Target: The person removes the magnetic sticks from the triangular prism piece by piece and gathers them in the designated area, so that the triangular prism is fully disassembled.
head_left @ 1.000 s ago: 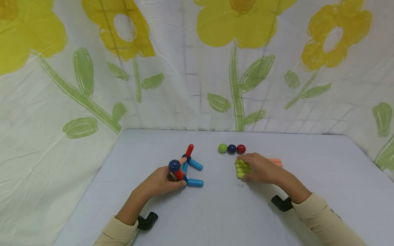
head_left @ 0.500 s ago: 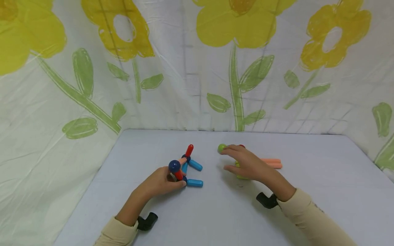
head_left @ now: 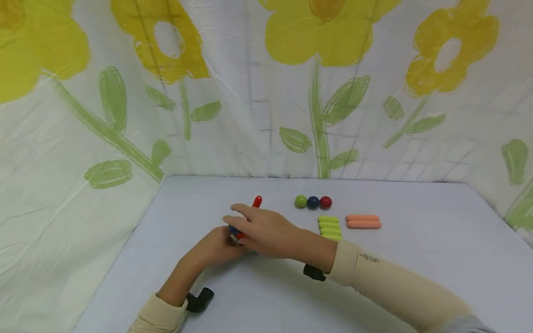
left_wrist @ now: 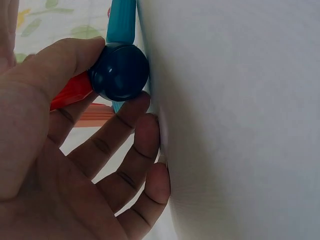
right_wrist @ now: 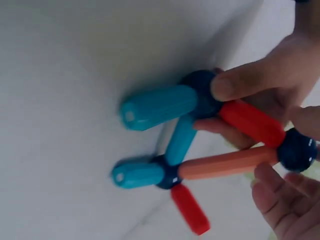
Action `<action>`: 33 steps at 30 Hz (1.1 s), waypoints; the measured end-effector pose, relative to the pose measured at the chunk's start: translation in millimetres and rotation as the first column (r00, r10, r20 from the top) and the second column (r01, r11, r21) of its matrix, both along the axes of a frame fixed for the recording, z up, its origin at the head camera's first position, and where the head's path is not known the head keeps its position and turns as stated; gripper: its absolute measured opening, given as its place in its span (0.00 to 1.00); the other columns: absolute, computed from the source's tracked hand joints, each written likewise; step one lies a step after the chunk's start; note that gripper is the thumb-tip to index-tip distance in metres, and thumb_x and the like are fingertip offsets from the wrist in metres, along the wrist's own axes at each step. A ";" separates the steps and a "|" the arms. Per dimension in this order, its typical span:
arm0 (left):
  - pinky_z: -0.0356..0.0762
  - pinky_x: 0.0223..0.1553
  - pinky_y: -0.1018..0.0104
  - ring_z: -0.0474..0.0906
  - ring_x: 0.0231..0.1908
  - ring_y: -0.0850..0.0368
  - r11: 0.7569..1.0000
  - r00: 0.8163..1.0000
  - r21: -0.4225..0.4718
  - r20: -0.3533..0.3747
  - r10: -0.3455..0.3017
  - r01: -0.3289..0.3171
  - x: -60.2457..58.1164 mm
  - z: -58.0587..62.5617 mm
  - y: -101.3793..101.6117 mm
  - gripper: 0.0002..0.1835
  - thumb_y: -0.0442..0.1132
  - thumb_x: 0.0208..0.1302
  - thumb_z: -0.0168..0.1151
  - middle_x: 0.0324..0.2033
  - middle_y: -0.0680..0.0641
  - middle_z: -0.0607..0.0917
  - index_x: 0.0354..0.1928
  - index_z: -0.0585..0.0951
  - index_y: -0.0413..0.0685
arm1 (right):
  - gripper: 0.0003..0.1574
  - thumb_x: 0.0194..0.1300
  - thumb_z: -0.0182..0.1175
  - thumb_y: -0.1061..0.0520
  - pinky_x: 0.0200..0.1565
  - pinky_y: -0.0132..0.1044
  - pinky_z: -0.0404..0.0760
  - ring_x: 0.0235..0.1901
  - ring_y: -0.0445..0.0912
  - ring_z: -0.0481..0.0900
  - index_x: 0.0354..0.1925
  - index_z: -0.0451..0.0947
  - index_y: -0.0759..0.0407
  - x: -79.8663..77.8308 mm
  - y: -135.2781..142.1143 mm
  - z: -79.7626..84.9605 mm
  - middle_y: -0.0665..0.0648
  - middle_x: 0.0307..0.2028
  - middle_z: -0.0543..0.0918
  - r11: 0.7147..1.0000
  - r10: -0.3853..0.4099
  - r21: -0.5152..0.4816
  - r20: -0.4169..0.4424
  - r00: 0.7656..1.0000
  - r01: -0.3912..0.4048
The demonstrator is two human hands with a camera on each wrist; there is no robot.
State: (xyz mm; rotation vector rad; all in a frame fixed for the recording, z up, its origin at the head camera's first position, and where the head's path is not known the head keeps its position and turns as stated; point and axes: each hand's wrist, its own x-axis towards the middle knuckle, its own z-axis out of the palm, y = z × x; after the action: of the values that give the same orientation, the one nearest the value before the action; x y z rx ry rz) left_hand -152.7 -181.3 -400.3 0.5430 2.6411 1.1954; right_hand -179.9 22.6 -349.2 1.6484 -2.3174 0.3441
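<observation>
"Where's the stick-and-ball model?"
"On the worktop, with the left hand pinching a low blue ball."
"And the right hand?"
"Fingers loosely spread around the upper ball; whether they touch, I can't tell."

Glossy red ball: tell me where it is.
In the head view, the glossy red ball sits right of centre, immediately right of a glossy dark blue ball.

Nearer the left edge of the table, my right hand hides most of the stick-and-ball build and part of my left hand in the head view. The right wrist view is blurred, its right side cutting off my right hand. The table's near edge is cut off. Lettering on my sleeve is too small to read.
</observation>
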 end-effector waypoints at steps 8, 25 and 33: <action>0.64 0.23 0.68 0.65 0.19 0.63 1.000 0.999 0.019 0.037 -0.003 0.003 0.2 -0.1 -0.3 0.14 0.47 0.64 0.69 0.17 0.56 0.70 0.42 0.78 0.46 | 0.17 0.65 0.66 0.65 0.46 0.28 0.77 0.43 0.42 0.79 0.51 0.79 0.58 -10.9 -16.1 7.8 0.53 0.44 0.82 0.999 0.015 -0.050 0.356 0.934 0.003; 0.77 0.36 0.61 0.77 0.33 0.57 1.000 0.999 0.003 0.027 0.024 -0.024 -0.6 -0.8 3.6 0.14 0.47 0.62 0.72 0.34 0.55 0.84 0.44 0.84 0.48 | 0.27 0.64 0.64 0.68 0.41 0.34 0.83 0.33 0.43 0.81 0.61 0.75 0.60 -39.1 44.7 -4.3 0.60 0.54 0.74 0.927 -0.030 -0.260 0.667 0.745 0.270; 0.75 0.34 0.59 0.77 0.33 0.57 0.996 0.994 -0.019 0.061 0.086 -0.085 0.6 0.6 5.2 0.15 0.48 0.61 0.73 0.36 0.55 0.84 0.47 0.86 0.52 | 0.27 0.61 0.68 0.70 0.39 0.35 0.81 0.32 0.44 0.77 0.58 0.78 0.61 -58.6 98.2 -13.9 0.59 0.48 0.77 0.911 -0.163 -0.220 0.584 0.795 0.348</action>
State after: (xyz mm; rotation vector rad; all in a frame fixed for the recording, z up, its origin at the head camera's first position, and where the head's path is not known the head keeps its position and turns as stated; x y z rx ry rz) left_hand -152.1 -176.1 -399.6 0.3873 2.6433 1.1926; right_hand -238.5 120.9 -363.2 1.1470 -2.6535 1.2075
